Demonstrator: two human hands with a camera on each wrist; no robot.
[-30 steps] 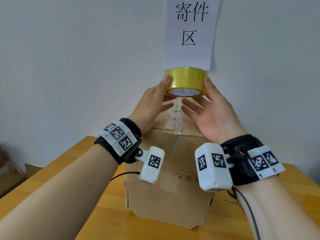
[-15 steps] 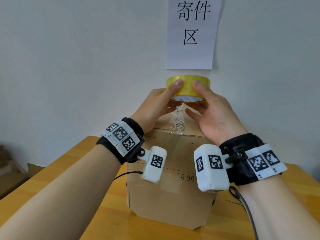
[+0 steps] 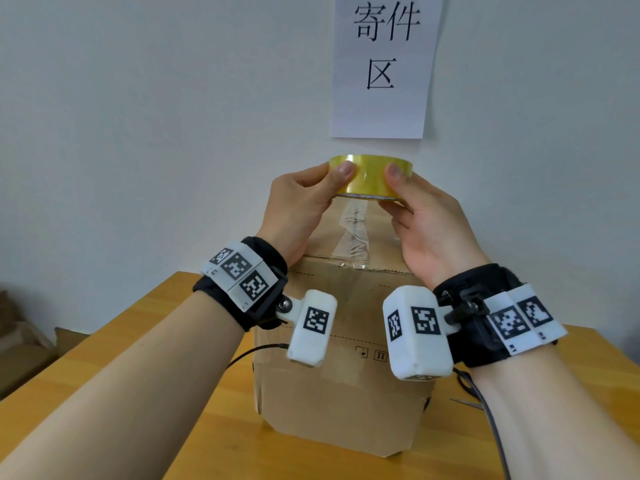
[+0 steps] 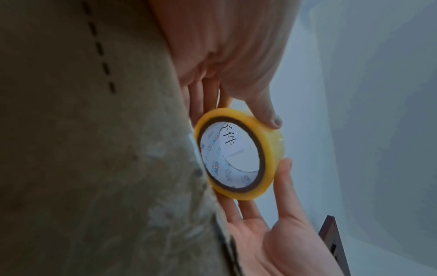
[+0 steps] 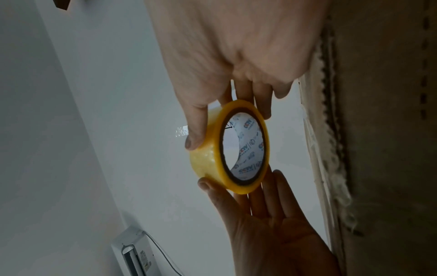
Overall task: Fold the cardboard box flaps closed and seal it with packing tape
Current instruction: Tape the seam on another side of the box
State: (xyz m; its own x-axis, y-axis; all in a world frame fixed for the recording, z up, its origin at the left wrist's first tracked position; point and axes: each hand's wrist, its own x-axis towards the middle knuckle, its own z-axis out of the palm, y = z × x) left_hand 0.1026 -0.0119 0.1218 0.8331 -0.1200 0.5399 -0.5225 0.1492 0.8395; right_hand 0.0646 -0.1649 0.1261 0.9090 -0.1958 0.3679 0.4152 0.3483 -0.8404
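A brown cardboard box (image 3: 339, 393) stands on the wooden table (image 3: 104, 393) with its top flaps folded down. A wrinkled strip of clear tape (image 3: 353, 233) runs along the top seam and over the near edge. Just above the far part of the top, both hands hold a yellow roll of packing tape (image 3: 370, 176) lying flat. My left hand (image 3: 337, 183) grips its left side, thumb on the near wall and fingers underneath. My right hand (image 3: 393, 188) grips the right side the same way. The wrist views show the roll (image 4: 238, 153) (image 5: 231, 147) pinched from both sides beside the box.
A white paper sign (image 3: 381, 64) with black characters hangs on the wall right behind the roll. Cardboard pieces (image 3: 20, 341) lie off the table's left end. A black cable (image 3: 485, 410) trails on the table right of the box.
The roll has come down a little toward the box top and levelled out. Both thumbs have shifted onto its near wall, and the right hand's spread fingers have closed under it.
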